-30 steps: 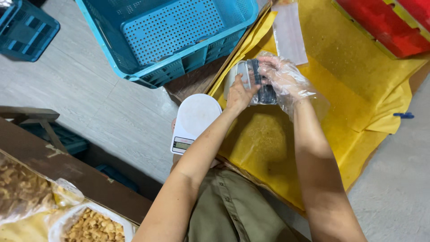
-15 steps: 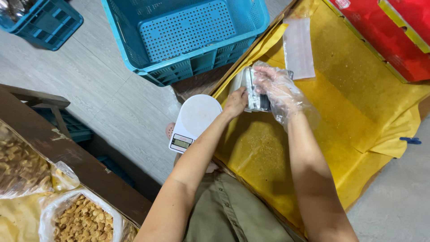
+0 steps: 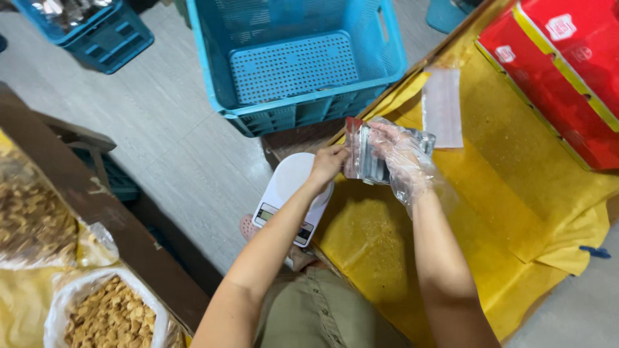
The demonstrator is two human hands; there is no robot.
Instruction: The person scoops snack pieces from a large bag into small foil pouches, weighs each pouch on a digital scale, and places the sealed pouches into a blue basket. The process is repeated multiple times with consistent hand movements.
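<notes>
Yellow sheet (image 3: 516, 212) fills the right half of the frame, crumbs scattered over it. Blue perforated crate (image 3: 296, 61) at top centre on the grey floor; a second blue crate (image 3: 90, 29) in the upper left corner. Red boxes (image 3: 567, 77) in the upper right, lying on the sheet. Brown wooden bench (image 3: 109, 225) runs down the left, with bags of golden snack pieces (image 3: 109, 319) at lower left. White kitchen scale (image 3: 290, 193) at centre, just left of the sheet's edge and under the left forearm. A flat clear bag (image 3: 443, 106) lies on the sheet above the hands.

Both hands together at centre, raised over the sheet's left edge. Left hand (image 3: 327, 164), bare, pinches the left edge of a small stack of clear pouches (image 3: 364, 154) with a red top strip. Right hand (image 3: 396, 151), in a loose plastic glove, is clamped on the stack's right side, fingers spread across its face. Possibly a single pouch is being peeled off; too blurred to tell.

Risk: slick glove on slick film, so the stack could fan out and slip onto the crumbed sheet or the scale. Loose glove folds could also catch between pouches.
</notes>
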